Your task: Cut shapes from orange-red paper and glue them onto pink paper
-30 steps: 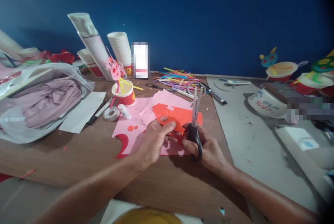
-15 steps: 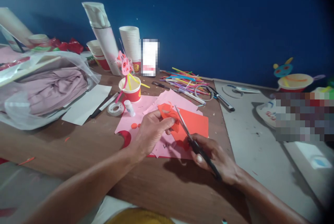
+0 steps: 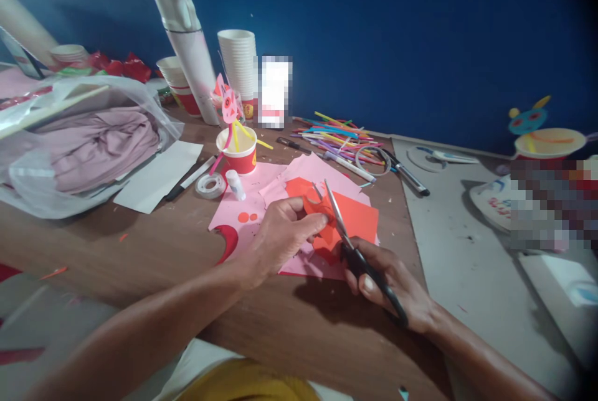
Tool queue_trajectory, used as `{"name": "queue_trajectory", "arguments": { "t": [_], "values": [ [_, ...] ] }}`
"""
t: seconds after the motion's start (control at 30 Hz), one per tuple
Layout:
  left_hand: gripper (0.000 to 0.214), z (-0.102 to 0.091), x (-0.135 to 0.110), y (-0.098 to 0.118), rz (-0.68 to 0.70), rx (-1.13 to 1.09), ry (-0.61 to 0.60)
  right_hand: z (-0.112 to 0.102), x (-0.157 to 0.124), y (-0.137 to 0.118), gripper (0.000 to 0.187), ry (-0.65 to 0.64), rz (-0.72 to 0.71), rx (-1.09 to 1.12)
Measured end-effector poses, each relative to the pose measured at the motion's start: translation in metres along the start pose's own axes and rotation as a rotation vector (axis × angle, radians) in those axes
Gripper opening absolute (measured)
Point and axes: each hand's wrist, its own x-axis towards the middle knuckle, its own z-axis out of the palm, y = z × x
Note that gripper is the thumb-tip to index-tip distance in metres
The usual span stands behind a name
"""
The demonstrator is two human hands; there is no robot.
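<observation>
My left hand [image 3: 280, 236] pinches a small piece of orange paper [image 3: 318, 207] above the table. My right hand [image 3: 397, 289] grips black-handled scissors [image 3: 355, 245], whose blades point up and left into that piece. Under both hands lie a larger orange sheet [image 3: 357, 217] and pink sheets [image 3: 243, 202]. A dark red curved offcut [image 3: 230, 242] lies at the pink sheet's lower left.
A red paper cup with a pink paper figure [image 3: 239, 153], a tape roll [image 3: 210, 185] and a glue stick [image 3: 236, 185] stand behind the sheets. Coloured straws [image 3: 334, 133], pens and stacked cups [image 3: 238, 65] sit further back. A plastic bag of cloth [image 3: 88, 146] is at left, decorated cups at right.
The scissors swung from blades pointing straight up to angled left into the orange piece. My left hand lifted the piece slightly. The view shifted, so the table contents appear lower right.
</observation>
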Motion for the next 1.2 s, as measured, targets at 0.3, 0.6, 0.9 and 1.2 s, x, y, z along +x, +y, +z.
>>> {"name": "queue_trajectory", "arguments": {
  "t": [0.3,0.6,0.9,1.2],
  "values": [
    [0.014,-0.0021,0.0004,-0.0024,0.014,0.046,-0.001,0.0011,0.0002,-0.0001,0.046,0.014,-0.010,0.025],
    [0.015,-0.0022,0.0014,-0.0031,0.015,0.034,0.012,0.0023,0.0009,0.0026,0.038,0.042,-0.012,0.070],
    [0.016,-0.0030,0.0009,-0.0031,-0.030,0.008,-0.001,0.0033,-0.0003,0.0045,0.037,0.043,0.020,0.122],
    [0.019,-0.0063,0.0025,-0.0041,-0.062,0.026,-0.011,0.0050,-0.0003,0.0044,0.041,0.029,0.084,0.180]
  ]
}}
